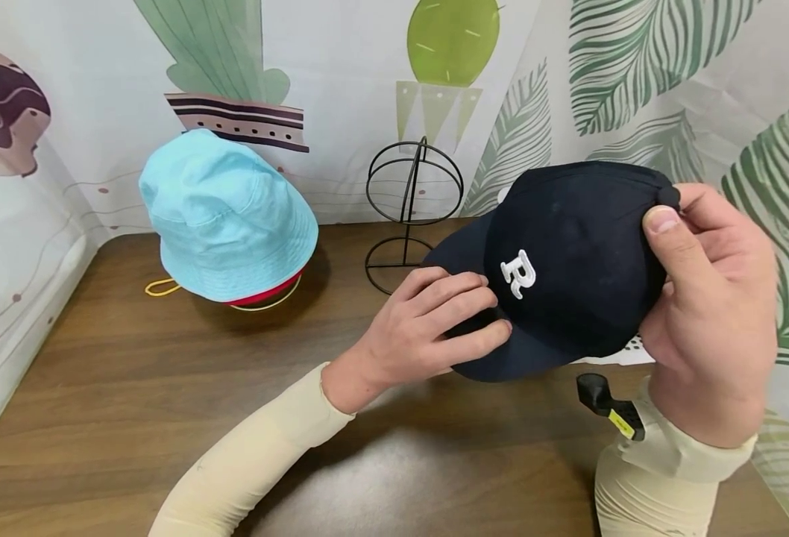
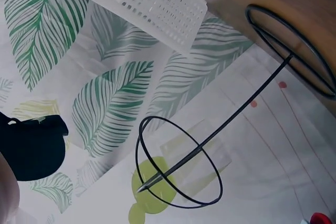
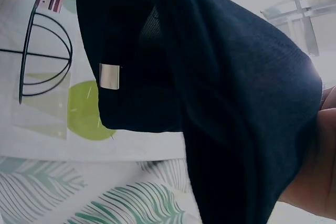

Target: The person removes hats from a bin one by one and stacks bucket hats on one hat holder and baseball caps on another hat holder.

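Behind your work hangs a pale fabric backdrop (image 1: 341,67), printed with potted cacti and green leaves; below it stretches the brown, wood-grained table (image 1: 86,418). Over this table, to the right of the black wire hat stand (image 1: 406,224), you hold the dark baseball cap (image 1: 576,257) in the air. Your right hand (image 1: 713,298) pinches the rear edge of the cap, with the thumb outside; your left hand (image 1: 421,328) seems to grasp the brim, though its thumb is mostly hidden. I judge that the step in hand is steadying the cap between two hands; the next move calls for a firm hold at the back and a brim kept away from the wires.

The cap's cloth looks smooth and matte, its crown rounded. At the left, a light-blue bucket hat (image 1: 223,216), of soft, creased cloth, sits tilted. The stand is made of thin rings around one pole. The white plastic basket (image 2: 142,11) is perforated. Smallest are the raised white letter R (image 1: 518,275) and a shiny metallic rectangle (image 3: 109,76) on the cap.
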A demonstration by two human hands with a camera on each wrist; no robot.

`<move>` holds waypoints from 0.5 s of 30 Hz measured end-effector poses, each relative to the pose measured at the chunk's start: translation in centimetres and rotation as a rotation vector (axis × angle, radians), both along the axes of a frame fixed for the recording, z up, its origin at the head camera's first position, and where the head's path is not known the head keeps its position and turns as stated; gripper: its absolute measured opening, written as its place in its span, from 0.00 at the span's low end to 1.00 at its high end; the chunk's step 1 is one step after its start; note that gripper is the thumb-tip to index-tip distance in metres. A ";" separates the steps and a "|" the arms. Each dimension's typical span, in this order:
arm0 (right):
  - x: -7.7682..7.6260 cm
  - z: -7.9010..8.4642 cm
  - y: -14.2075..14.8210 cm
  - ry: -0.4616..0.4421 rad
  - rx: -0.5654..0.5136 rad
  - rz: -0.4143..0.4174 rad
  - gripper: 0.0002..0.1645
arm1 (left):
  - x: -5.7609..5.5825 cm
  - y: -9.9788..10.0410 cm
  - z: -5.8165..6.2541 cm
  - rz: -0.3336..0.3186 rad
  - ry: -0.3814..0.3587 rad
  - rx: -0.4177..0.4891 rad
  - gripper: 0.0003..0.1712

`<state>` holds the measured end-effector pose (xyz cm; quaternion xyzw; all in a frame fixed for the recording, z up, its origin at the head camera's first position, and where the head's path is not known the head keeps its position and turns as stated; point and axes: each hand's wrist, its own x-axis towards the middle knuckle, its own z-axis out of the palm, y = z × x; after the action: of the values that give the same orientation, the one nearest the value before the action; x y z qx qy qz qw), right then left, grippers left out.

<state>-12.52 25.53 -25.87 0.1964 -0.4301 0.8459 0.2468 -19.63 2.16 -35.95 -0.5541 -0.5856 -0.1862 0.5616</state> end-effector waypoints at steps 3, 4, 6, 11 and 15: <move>0.0 -0.1 0.1 -0.025 0.008 0.051 0.06 | 0.1 -0.2 0.3 -0.005 0.038 -0.004 0.17; 0.0 -0.1 0.2 -0.033 0.013 0.066 0.07 | 0.1 -0.3 0.4 -0.006 0.045 -0.008 0.16; 0.0 -0.2 0.2 -0.051 0.021 0.090 0.07 | 0.1 -0.4 0.6 -0.010 0.047 -0.018 0.15; -0.1 -0.3 0.6 -0.068 0.039 0.216 0.11 | 0.2 -1.1 0.8 -0.017 0.039 -0.035 0.15; -0.2 -0.4 0.6 -0.043 0.034 0.312 0.15 | 0.2 -1.5 0.8 -0.044 0.010 -0.025 0.15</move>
<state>-12.75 26.15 -26.25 0.2468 -0.4139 0.8705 0.0995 -19.45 0.67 -35.13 -0.5746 -0.5728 -0.1883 0.5534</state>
